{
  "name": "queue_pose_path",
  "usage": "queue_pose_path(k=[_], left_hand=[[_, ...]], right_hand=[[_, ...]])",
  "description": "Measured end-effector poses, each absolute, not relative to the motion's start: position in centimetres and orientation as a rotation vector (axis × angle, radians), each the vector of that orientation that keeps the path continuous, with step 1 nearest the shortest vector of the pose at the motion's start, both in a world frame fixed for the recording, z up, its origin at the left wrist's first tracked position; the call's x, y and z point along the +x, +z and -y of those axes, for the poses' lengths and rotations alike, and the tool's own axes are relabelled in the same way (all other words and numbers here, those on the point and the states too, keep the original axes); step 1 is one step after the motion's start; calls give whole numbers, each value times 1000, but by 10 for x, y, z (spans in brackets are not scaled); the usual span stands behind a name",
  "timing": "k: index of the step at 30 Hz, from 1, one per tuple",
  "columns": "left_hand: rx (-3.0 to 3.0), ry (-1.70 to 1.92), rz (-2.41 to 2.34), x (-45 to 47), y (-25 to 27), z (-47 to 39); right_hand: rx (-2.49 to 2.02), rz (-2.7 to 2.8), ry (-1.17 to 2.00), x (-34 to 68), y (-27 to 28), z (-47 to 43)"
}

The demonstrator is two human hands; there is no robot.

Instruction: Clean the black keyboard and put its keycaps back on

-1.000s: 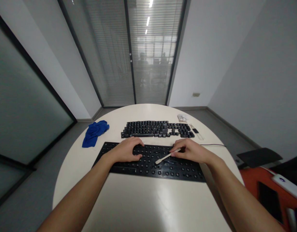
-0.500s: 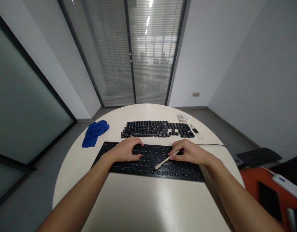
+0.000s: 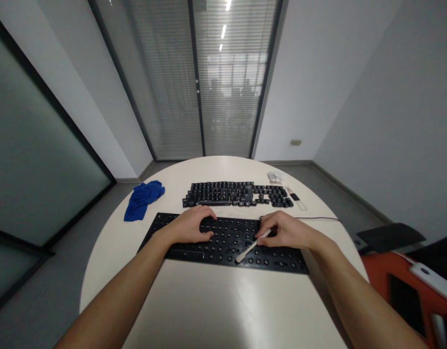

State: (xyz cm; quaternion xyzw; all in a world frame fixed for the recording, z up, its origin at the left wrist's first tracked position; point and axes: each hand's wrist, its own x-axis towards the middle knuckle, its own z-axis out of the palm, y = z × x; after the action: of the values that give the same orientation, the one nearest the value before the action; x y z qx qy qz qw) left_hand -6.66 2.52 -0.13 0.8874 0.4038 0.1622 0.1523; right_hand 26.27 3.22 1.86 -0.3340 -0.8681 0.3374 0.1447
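A black keyboard base [image 3: 228,241] with its keycaps off lies near the middle of the round table, showing rows of key posts. My left hand [image 3: 190,225] rests on its left part, thumb and index finger spread apart, holding nothing. Between thumb and fingers, my right hand [image 3: 286,230] pinches a pale swab stick [image 3: 251,248] over the right half of the base. Its wider tip points down and left, at the posts near the front edge; whether it touches them I cannot tell. Removed black keycaps [image 3: 219,193] lie in keyboard order just behind the base.
A crumpled blue cloth [image 3: 142,198] lies at the left. At the back right are a clear plastic bag [image 3: 275,177] and a wire tool with a black middle [image 3: 294,197]. A dark cable [image 3: 320,218] runs right. An orange chair seat [image 3: 379,278] holds a white power strip [image 3: 432,281].
My right hand has shifted slightly right, and the swab tip has moved toward the front edge and a little right. My left hand has stayed in place.
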Motion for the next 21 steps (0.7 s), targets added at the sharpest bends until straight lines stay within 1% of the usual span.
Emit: queue_pose_path(k=[8,15,21], left_hand=[[2542,469,-1155,-65,0,-24],[2519,469,-1171,-66,-1,-23],[2520,460,-1170,-67,-2,-24]], right_hand=[[-835,2529,933,252,19,-27],[-963,2478,804,268,13,-39],[-1046,2435,782,276,12,-46]])
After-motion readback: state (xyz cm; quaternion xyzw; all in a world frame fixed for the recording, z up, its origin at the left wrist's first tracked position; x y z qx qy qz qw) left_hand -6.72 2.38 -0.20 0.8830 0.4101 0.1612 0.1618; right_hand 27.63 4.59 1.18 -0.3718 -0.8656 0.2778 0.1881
